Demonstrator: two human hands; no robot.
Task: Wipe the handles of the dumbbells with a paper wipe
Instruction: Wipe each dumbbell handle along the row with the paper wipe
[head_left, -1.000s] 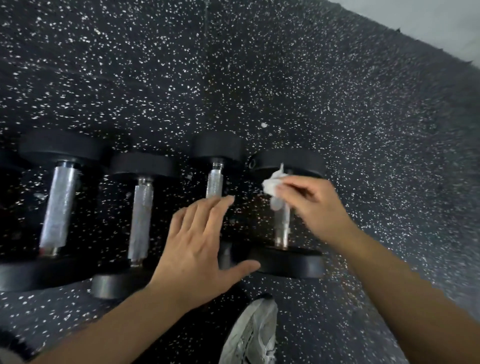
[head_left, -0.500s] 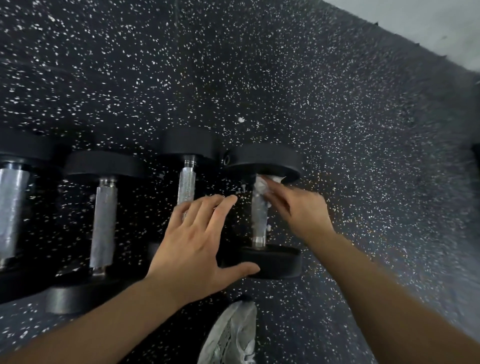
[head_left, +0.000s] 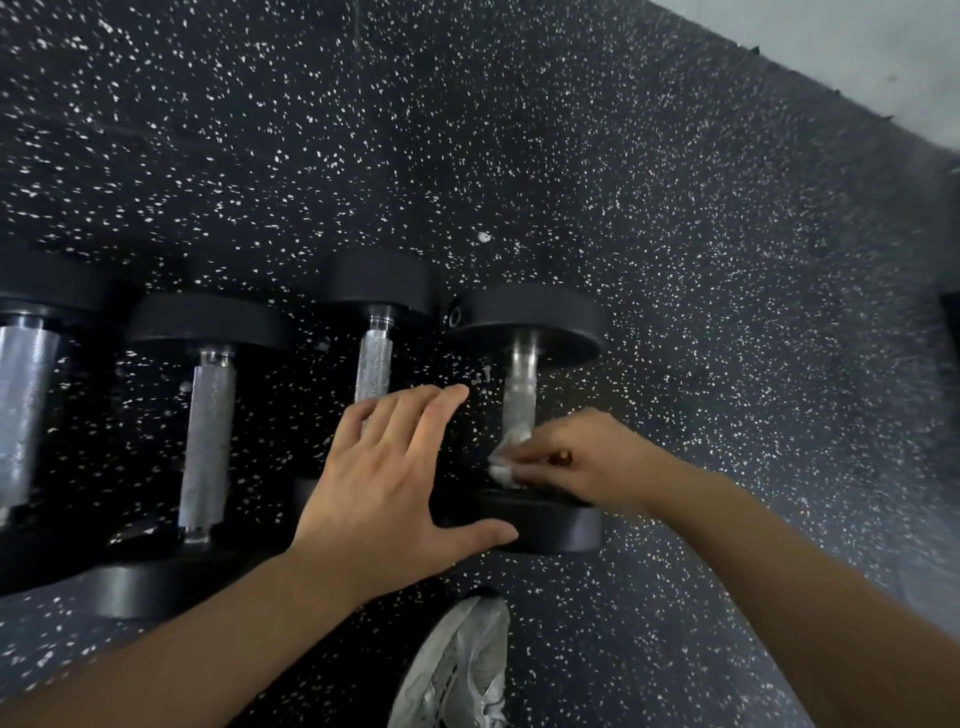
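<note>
r hand (head_left: 582, 457) pinches paper wipe (head_left: 506, 465) vs near end of rightmost dumbbell handle (head_left: 521, 387). l hand (head_left: 384, 483) spread flat, thumb on near weight head (head_left: 550, 525).

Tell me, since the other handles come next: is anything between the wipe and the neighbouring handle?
Yes: the left hand lies spread over that handle, between it and the paper wipe pinched in the right hand.

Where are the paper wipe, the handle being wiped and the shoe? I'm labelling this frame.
paper wipe (head_left: 503, 470): head view, crumpled white wad at the right hand's fingers.
rightmost dumbbell handle (head_left: 521, 392): head view, bare mid-shaft.
shoe (head_left: 457, 670): head view, laced upper.
</note>
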